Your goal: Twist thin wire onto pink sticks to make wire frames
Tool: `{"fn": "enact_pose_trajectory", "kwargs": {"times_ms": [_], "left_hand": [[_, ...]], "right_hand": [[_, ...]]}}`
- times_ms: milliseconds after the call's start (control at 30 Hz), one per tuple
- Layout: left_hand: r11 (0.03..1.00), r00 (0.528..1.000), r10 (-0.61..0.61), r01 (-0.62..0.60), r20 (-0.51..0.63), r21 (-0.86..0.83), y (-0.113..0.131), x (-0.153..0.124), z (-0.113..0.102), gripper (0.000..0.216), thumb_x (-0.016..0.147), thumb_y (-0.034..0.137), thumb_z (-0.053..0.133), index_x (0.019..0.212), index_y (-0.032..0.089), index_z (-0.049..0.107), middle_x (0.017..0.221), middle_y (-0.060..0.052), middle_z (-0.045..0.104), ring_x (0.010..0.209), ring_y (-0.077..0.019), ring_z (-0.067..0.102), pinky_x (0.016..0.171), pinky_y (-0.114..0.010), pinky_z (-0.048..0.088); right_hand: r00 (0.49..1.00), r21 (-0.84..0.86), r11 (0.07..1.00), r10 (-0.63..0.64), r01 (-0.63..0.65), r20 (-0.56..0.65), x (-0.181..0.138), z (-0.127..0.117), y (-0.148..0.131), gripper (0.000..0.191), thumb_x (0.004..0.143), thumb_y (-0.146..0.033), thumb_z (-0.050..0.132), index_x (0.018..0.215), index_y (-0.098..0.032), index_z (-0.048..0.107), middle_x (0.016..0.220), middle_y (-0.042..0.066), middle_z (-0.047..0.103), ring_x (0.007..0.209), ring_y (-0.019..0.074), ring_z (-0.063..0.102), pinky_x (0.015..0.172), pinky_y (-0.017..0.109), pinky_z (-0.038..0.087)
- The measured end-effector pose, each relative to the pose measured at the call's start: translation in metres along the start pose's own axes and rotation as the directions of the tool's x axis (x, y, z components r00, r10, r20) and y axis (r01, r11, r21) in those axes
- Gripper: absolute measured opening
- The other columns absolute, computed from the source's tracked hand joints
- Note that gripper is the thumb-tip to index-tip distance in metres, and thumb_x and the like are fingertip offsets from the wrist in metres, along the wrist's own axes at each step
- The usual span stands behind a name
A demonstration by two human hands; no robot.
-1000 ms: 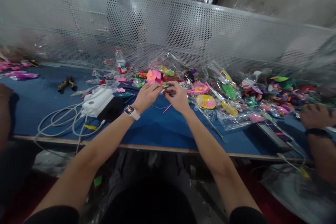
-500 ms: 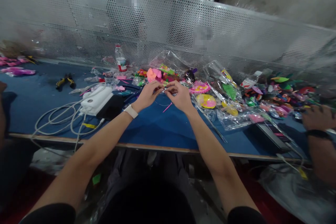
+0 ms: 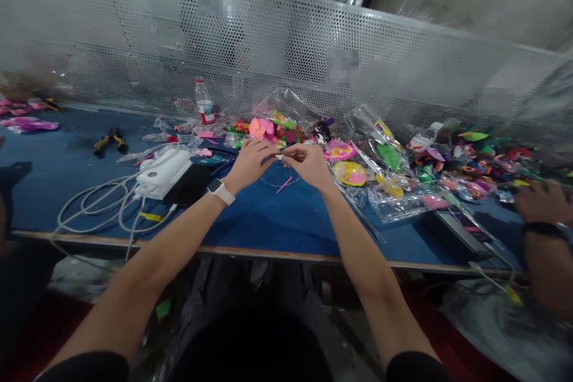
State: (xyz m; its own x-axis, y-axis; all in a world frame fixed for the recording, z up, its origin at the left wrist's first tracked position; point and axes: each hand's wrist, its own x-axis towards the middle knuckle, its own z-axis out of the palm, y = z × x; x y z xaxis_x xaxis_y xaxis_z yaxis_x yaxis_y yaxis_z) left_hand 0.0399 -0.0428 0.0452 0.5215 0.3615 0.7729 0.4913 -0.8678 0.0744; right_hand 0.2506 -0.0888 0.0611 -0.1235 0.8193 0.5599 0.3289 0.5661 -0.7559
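In the middle of the head view, my left hand and my right hand meet just above the blue table. Their fingertips pinch a small white piece, too small to name. A thin, pale thread loops below the fingers. Close to that thread is a narrow pink strip; whether it hangs or lies on the table I cannot tell. Behind my hands sit an orange-pink soft toy piece and a yellow-and-pink oval piece.
Yellow-black pliers, a white device with coiled cables and a bottle are on the left. Plastic bags, colourful pieces and a black box lie right, near another person's hand. A perforated metal screen stands behind.
My left wrist has turned, so the watch face now shows. The fingers have shifted slightly, and the white piece between them is more visible. The pink strip appears slightly lower.
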Motion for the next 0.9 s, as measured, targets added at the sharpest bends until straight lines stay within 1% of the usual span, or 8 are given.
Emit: {"fn": "enact_pose_trajectory", "kwargs": {"times_ms": [133,267,367,467,600,667,767,900], "left_hand": [[0.994,0.999,0.051,-0.05,-0.003,0.099,-0.0005,-0.0019,-0.0007,0.02,0.107,0.035,0.065,0.112,0.021,0.078,0.104,-0.009,0.08,0.101,-0.0257,0.064,0.099,-0.046,0.044],[0.977,0.993,0.109,-0.099,-0.042,0.188,-0.0002,-0.003,-0.0023,0.022,0.11,0.036,0.059,0.107,0.023,0.077,0.1,-0.004,0.081,0.097,-0.0236,0.062,0.103,-0.047,0.042],[0.963,0.987,0.155,-0.142,-0.04,0.23,0.0005,-0.0035,-0.0057,0.024,0.112,0.037,0.057,0.103,0.025,0.076,0.097,-0.003,0.08,0.098,-0.0231,0.062,0.104,-0.047,0.041],[0.96,0.987,0.16,-0.149,-0.029,0.238,0.0012,-0.0038,-0.0086,0.021,0.111,0.036,0.059,0.102,0.026,0.076,0.095,-0.002,0.08,0.1,-0.0235,0.062,0.105,-0.048,0.042],[0.965,0.987,0.16,-0.153,-0.016,0.211,0.0009,-0.0037,-0.0097,0.016,0.109,0.034,0.061,0.106,0.027,0.076,0.1,-0.004,0.08,0.102,-0.0243,0.063,0.106,-0.049,0.043],[0.968,0.987,0.157,-0.152,-0.013,0.199,0.0,-0.0035,-0.0094,0.017,0.109,0.033,0.06,0.108,0.027,0.076,0.101,-0.005,0.079,0.103,-0.0247,0.063,0.106,-0.049,0.043],[0.968,0.989,0.15,-0.146,-0.002,0.203,-0.0015,-0.0031,-0.0081,0.021,0.111,0.033,0.057,0.108,0.026,0.076,0.101,-0.006,0.079,0.101,-0.0248,0.064,0.101,-0.047,0.045],[0.966,0.988,0.154,-0.154,0.014,0.208,-0.0005,-0.0029,-0.0062,0.025,0.112,0.031,0.053,0.106,0.022,0.076,0.101,-0.008,0.078,0.097,-0.024,0.065,0.094,-0.042,0.047]], "right_hand": [[0.999,0.01,1.0,0.014,-0.015,0.035,0.0001,-0.0017,-0.0011,0.025,0.082,-0.042,0.083,0.094,-0.02,0.08,0.08,0.006,0.08,0.068,0.0218,0.076,0.072,0.039,0.067],[1.0,-0.026,1.0,0.006,-0.006,0.019,-0.0001,-0.0001,-0.0004,0.022,0.082,-0.039,0.081,0.094,-0.02,0.08,0.079,0.006,0.08,0.067,0.0218,0.075,0.07,0.039,0.066],[1.0,-0.026,1.0,0.0,0.0,0.012,-0.0008,0.0015,0.0002,0.02,0.083,-0.038,0.08,0.094,-0.021,0.081,0.083,0.006,0.081,0.072,0.0232,0.076,0.071,0.04,0.066],[1.0,-0.023,1.0,0.0,0.0,0.021,-0.0025,0.0022,-0.0009,0.018,0.083,-0.038,0.079,0.092,-0.022,0.082,0.085,0.006,0.082,0.077,0.0248,0.077,0.073,0.041,0.067],[1.0,-0.054,0.998,-0.027,0.028,0.012,-0.0039,0.0024,-0.0039,0.017,0.084,-0.036,0.077,0.092,-0.022,0.082,0.086,0.007,0.082,0.077,0.0246,0.078,0.075,0.041,0.066],[1.0,-0.04,0.999,-0.025,0.025,0.011,-0.0033,0.0027,-0.0042,0.019,0.085,-0.037,0.077,0.095,-0.022,0.081,0.086,0.007,0.082,0.075,0.0235,0.077,0.073,0.04,0.066],[1.0,-0.005,1.0,-0.012,0.012,0.011,-0.0014,0.0031,-0.003,0.023,0.086,-0.039,0.077,0.101,-0.022,0.081,0.084,0.006,0.081,0.071,0.022,0.075,0.07,0.038,0.066],[0.999,-0.033,0.999,-0.018,0.019,0.028,-0.0005,0.0027,-0.003,0.019,0.084,-0.036,0.075,0.095,-0.021,0.08,0.085,0.006,0.081,0.076,0.0223,0.076,0.073,0.038,0.066]]}}
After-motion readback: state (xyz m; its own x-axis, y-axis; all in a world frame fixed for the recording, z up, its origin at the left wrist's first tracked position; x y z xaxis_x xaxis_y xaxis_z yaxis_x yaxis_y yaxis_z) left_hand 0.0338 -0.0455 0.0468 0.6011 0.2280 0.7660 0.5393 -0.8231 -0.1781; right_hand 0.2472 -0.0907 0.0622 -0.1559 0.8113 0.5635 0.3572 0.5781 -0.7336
